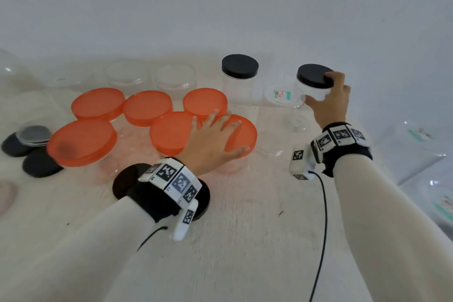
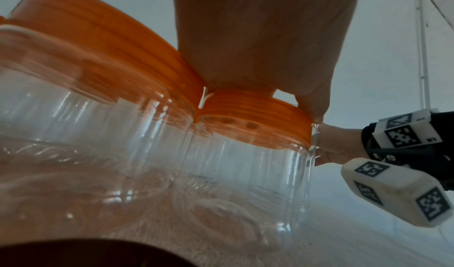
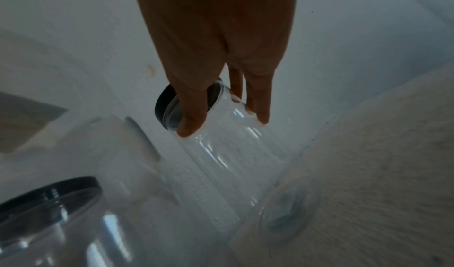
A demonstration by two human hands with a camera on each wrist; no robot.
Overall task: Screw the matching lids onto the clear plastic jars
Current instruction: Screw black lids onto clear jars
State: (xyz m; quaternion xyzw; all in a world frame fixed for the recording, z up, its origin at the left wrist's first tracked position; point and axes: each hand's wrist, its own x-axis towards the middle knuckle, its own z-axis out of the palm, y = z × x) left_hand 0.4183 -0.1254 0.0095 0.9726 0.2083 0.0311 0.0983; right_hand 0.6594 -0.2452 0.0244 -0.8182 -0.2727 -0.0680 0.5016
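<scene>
A pale, fibrous tabletop point(image 1: 245, 240) meets a plain white wall. Nearest, flat black discs point(image 1: 127, 179) lie loose. The left hand point(image 1: 210, 140) rests spread, fingers straight, on a ribbed orange lid point(image 1: 241, 130) capping a clear round jar point(image 2: 258, 174). Farther right, the right hand point(image 1: 331, 103) grasps a smooth black-lidded jar point(image 1: 315, 86).

Six jars with wide lids point(image 1: 98, 103) stood close together on the left part of the table point(image 1: 245, 240). The left hand point(image 1: 215, 140) lay flat on top of the nearest right one point(image 1: 241, 135). Behind them, by the wall, stood open jars point(image 1: 174, 78). To the right of those stood a tall jar with a lid point(image 1: 239, 66). Further right, the right hand point(image 1: 331, 103) held another lidded jar point(image 1: 315, 78) by its side. A jar with no lid point(image 1: 282, 95) stood between these two. Loose lids point(image 1: 40, 165) lay at the far left, and one point(image 1: 127, 179) lay under the left wrist.
</scene>
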